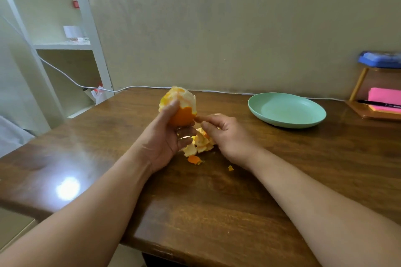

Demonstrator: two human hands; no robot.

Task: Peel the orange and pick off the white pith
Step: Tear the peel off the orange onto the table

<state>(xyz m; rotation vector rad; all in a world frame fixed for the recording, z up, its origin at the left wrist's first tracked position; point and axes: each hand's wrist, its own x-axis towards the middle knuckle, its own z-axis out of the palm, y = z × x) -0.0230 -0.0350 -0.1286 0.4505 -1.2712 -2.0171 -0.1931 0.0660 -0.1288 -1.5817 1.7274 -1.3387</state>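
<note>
Wooden table point(217, 201) against far wall point(238, 28), near edge low in view, broad wood showing left. One half-peeled orange point(180, 108) mid-table, clasped in left hand point(165, 136). Right hand point(225, 134) curled beside it, grip unclear. One peel pile point(199, 143); one green plate point(286, 110) far right.

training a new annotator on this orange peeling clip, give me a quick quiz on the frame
1. Which hand holds the orange?
2. Where do the torn peel pieces lie? A: in a bowl. B: on the table, between the hands. C: on a cutting board.
3. True or false: the orange is fully peeled.

Key
1. The left hand, fingers curled round the fruit.
2. B.
3. False: orange skin covers its lower part, while the top is bare and pale.
</note>
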